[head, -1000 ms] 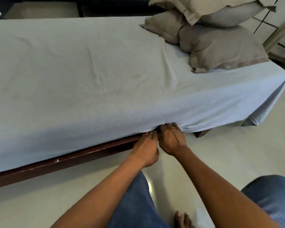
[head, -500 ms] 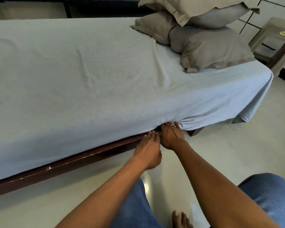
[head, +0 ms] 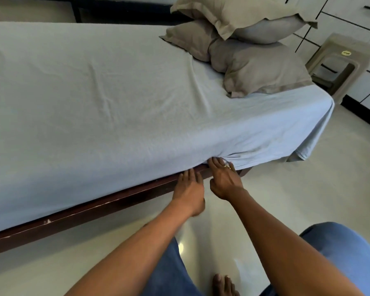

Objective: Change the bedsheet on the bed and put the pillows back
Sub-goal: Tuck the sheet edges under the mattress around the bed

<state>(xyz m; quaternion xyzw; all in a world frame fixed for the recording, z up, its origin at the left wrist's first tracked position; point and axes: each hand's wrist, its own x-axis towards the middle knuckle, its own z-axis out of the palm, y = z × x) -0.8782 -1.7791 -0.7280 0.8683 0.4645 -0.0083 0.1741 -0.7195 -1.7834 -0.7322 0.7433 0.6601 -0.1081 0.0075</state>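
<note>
Tucking step: left hand (head: 189,189) and right hand (head: 224,178), fingers straight and grasping nothing, push the bedsheet (head: 115,103) hem in above the bed frame (head: 94,210); the loose corner (head: 308,144) below the stacked pillows (head: 259,67) probably needs tucking next.

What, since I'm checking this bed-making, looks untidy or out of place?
The bedsheet hangs loose and untucked at the pillow-end corner, beyond the right hand. The pillows sit piled crookedly, and the bed frame shows pale scuffs.
</note>
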